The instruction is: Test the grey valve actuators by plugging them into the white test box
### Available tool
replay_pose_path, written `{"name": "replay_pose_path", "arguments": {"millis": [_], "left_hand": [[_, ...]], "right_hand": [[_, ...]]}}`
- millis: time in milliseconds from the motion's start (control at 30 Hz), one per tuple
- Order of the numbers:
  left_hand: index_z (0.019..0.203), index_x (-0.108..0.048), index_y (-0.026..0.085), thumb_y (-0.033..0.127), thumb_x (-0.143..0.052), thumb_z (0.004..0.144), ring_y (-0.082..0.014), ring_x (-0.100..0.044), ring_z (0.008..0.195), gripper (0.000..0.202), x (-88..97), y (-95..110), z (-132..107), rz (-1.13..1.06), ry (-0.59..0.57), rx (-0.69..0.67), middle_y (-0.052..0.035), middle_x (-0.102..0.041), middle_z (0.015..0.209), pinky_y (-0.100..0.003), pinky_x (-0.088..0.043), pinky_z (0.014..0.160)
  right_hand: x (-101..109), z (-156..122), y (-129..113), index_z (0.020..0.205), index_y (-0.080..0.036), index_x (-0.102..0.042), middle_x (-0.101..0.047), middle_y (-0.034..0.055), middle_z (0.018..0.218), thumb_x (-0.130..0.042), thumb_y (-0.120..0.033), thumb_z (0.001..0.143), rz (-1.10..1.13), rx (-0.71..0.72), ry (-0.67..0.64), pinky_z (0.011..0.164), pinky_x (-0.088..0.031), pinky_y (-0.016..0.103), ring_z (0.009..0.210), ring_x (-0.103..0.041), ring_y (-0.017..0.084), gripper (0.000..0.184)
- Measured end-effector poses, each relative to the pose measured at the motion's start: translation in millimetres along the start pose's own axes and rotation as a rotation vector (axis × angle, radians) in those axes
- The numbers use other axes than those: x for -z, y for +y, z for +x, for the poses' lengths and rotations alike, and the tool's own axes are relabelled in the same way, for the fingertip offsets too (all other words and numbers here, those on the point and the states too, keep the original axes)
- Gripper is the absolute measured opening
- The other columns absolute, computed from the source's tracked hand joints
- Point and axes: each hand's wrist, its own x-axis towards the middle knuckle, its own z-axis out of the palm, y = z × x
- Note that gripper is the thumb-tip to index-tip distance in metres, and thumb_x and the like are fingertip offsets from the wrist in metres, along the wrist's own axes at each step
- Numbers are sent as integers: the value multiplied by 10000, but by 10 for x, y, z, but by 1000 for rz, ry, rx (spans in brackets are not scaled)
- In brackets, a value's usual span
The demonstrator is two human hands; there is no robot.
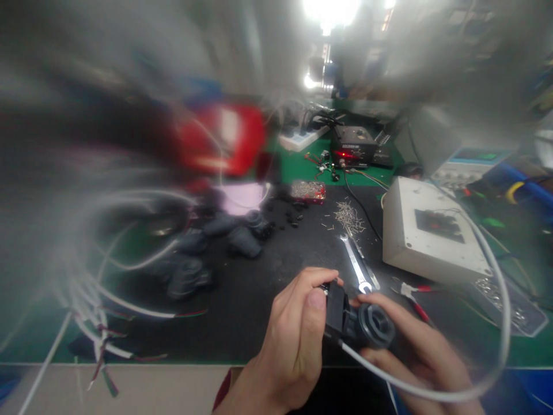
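My left hand [296,331] is closed around the boxy end of a black plastic housing [336,308], thumb and fingers pressed on it. At the other end of this housing is a round dark collar [375,325] with a hollow middle. My right hand [417,340] grips that collar from the right, fingers above and below it. A thick white cable [436,395] comes out of the housing's underside and loops up over the right of the bench. Just beyond my hands a combination wrench [355,262] lies on the black mat [298,253], beside a slim metal tool [367,265].
Red-handled cutters [408,290], a white box [432,230] and a clear tray [514,308] stand right. Small metal pins [348,216] lie in a heap near a red tray [308,191]. At left are dark fittings [188,276] and white cables [138,311] with bared wires.
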Motion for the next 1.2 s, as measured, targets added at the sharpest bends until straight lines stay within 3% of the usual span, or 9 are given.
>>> {"name": "replay_pose_path", "arguments": {"millis": [167, 267, 367, 467, 633, 767, 900, 1033, 1200], "left_hand": [[1275, -595, 290, 415, -295, 1133, -189, -640, 1138, 354, -7, 102, 39, -12, -29, 132, -24, -701, 1204, -333, -459, 998], [1358, -529, 280, 522, -311, 1106, -260, -622, 1226, 412, 12, 148, 20, -49, -2, 195, -83, -635, 1402, -416, -477, 1041], [1486, -433, 276, 571, -504, 1028, -331, -610, 1272, 550, 45, 138, -51, -49, -6, 158, -136, -513, 1555, -486, -508, 1049], [1562, -374, 282, 419, -717, 906, -361, -616, 1281, 753, 45, 71, -136, 10, -45, 123, -150, -551, 1512, -510, -506, 1089], [1599, -278, 364, 342, -645, 970, -320, -607, 1312, 729, -65, -44, -174, 63, -92, 197, -100, -581, 1472, -505, -485, 1121], [1512, -349, 289, 456, -641, 996, -261, -684, 1077, 617, -137, -20, -146, -108, -63, 323, -87, -674, 1224, -413, -542, 979], [1455, -354, 276, 464, -668, 988, -190, -662, 948, 594, -178, 73, -132, -395, -68, 419, -42, -669, 1091, -307, -540, 881], [1441, -338, 244, 444, -673, 977, -135, -605, 699, 607, -240, 90, -127, -617, -80, 509, -6, -660, 875, -232, -498, 655], [1425, -336, 238, 273, -507, 989, -113, -555, 567, 469, -257, 34, -90, -785, -87, 580, 15, -618, 772, -219, -414, 559]], "right_hand": [[-43, -4, 37, 1197, -240, -776, -757, 61, 1124, -900, -414, 813, 302, -298, 43, 856, -627, 231, 994, -749, 259, 439], [-96, -25, 120, 1183, -228, -770, -755, 78, 1002, -936, -399, 783, 595, -462, 18, 745, -639, 257, 852, -745, 237, 466], [-143, -14, 127, 1165, -210, -736, -733, 73, 912, -956, -414, 761, 873, -548, 38, 685, -612, 249, 709, -694, 173, 504], [-171, 31, 18, 1084, -165, -691, -726, 94, 915, -934, -537, 765, 1045, -650, 85, 640, -576, 209, 720, -687, 156, 548], [-223, 53, -142, 999, -155, -556, -690, 85, 638, -825, -765, 788, 1033, -715, -31, 471, -491, 165, 484, -643, 148, 699], [-221, 32, -211, 937, -168, -520, -638, 52, 551, -726, -835, 829, 929, -729, -44, 415, -420, 135, 413, -584, 122, 706], [-156, 40, -301, 858, -163, -539, -650, 60, 593, -757, -794, 831, 830, -736, -45, 452, -459, 155, 464, -593, 116, 668], [-118, 49, -350, 873, -157, -579, -648, 52, 641, -747, -751, 864, 759, -694, -15, 485, -508, 186, 528, -605, 128, 617], [-95, 61, -369, 1012, -162, -612, -671, 49, 771, -771, -651, 896, 707, -659, 157, 460, -531, 219, 537, -611, 139, 527]]}}
